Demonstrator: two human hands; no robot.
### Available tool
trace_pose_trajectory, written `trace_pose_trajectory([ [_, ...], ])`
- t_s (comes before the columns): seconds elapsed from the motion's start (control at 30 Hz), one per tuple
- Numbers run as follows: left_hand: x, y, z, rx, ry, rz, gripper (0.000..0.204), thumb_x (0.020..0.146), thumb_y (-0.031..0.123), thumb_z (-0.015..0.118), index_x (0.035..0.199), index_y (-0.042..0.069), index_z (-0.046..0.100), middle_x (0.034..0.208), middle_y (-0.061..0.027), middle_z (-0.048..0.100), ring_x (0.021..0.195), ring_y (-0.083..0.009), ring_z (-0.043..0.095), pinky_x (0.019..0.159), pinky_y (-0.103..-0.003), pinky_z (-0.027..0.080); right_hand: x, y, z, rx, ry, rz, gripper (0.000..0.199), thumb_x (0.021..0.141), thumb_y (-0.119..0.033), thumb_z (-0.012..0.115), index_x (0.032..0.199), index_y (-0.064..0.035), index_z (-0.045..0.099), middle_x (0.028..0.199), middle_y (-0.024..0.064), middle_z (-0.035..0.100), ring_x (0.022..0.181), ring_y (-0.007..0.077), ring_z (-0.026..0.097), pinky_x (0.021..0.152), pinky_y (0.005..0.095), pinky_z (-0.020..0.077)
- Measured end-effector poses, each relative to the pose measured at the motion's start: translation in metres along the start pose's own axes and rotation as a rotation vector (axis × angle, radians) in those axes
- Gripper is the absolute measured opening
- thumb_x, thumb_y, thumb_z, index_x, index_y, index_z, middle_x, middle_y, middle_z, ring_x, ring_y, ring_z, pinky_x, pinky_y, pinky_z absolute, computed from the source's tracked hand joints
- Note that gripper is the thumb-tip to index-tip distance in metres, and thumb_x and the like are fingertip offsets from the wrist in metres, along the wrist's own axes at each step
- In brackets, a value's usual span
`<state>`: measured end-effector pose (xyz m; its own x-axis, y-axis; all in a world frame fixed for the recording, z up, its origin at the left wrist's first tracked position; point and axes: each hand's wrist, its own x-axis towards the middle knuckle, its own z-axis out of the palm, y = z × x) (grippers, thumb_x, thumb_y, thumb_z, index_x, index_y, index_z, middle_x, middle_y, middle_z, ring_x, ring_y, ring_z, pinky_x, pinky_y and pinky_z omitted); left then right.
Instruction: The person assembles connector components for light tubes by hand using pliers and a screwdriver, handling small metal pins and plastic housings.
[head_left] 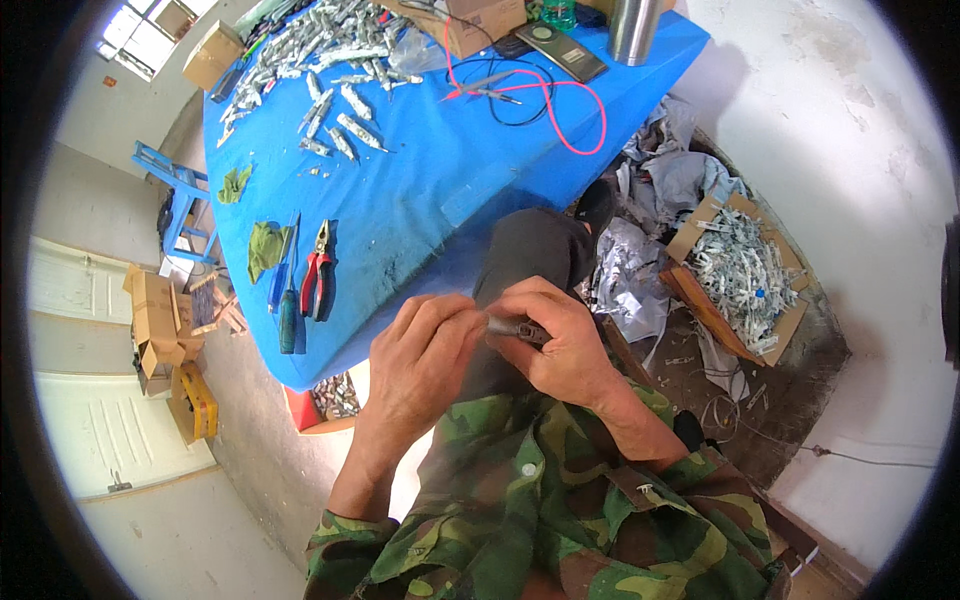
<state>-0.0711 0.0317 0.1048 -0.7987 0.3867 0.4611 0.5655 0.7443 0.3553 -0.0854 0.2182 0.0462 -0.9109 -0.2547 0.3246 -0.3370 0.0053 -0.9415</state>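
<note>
Above my lap, my left hand and my right hand meet at the fingertips. A small dark grey metallic piece lies in the right hand, gripped between thumb and curled fingers; its exact kind does not show. The left fingers are pressed together at its near end, and whatever they pinch is hidden behind them. On the table to the left are red-handled pliers, a screwdriver with a teal handle and a blue-handled tool.
Many silvery slim parts are heaped on the blue-covered table. A meter with red and black leads lies near a metal flask. At right, a cardboard box holds shredded-looking strips. A blue chair stands at left.
</note>
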Motion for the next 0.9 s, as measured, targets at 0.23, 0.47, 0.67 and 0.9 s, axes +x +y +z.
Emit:
trace_pose_trajectory([
  [0.23, -0.001, -0.035, 0.015, 0.078, -0.099, -0.043, 0.02, 0.081, -0.004, 0.075, 0.095, 0.003, 0.064, 0.1, -0.0078, 0.066, 0.084, -0.0281, 0.064, 0.07, -0.039, 0.054, 0.021, 0.035, 0.019, 0.038, -0.051, 0.086, 0.029, 0.082, 0.002, 0.079, 0.108, 0.0011, 0.066, 0.106, 0.0141, 0.064, 0.09, 0.0302, 0.068, 0.076, 0.037, 0.0557],
  [0.47, -0.005, -0.052, 0.043, 0.06, -0.146, -0.13, 0.021, 0.079, -0.007, 0.071, 0.095, 0.003, 0.061, 0.097, -0.0101, 0.064, 0.084, -0.0296, 0.062, 0.07, -0.04, 0.052, 0.023, 0.072, 0.025, -0.006, -0.072, 0.1, 0.03, 0.081, 0.004, 0.079, 0.108, -0.001, 0.067, 0.105, 0.0116, 0.065, 0.091, 0.0259, 0.068, 0.075, 0.0348, 0.0551],
  [0.67, -0.002, -0.064, 0.061, 0.05, -0.006, -0.241, 0.02, 0.079, -0.011, 0.067, 0.092, 0.002, 0.059, 0.096, -0.0127, 0.064, 0.082, -0.033, 0.06, 0.069, -0.039, 0.05, 0.024, 0.078, 0.025, -0.06, -0.002, 0.066, 0.029, 0.08, 0.001, 0.08, 0.105, -0.0015, 0.065, 0.103, 0.0148, 0.065, 0.092, 0.036, 0.068, 0.076, 0.0398, 0.0544],
  [0.9, -0.002, -0.065, 0.046, -0.174, 0.071, -0.529, 0.012, 0.087, -0.01, 0.067, 0.095, -0.002, 0.062, 0.097, -0.0128, 0.066, 0.073, -0.0207, 0.061, 0.06, -0.029, 0.051, 0.025, 0.092, 0.019, 0.081, 0.069, 0.142, 0.024, 0.084, 0.002, 0.078, 0.105, 0.0004, 0.066, 0.103, 0.0105, 0.064, 0.088, 0.0213, 0.065, 0.076, 0.0305, 0.0521],
])
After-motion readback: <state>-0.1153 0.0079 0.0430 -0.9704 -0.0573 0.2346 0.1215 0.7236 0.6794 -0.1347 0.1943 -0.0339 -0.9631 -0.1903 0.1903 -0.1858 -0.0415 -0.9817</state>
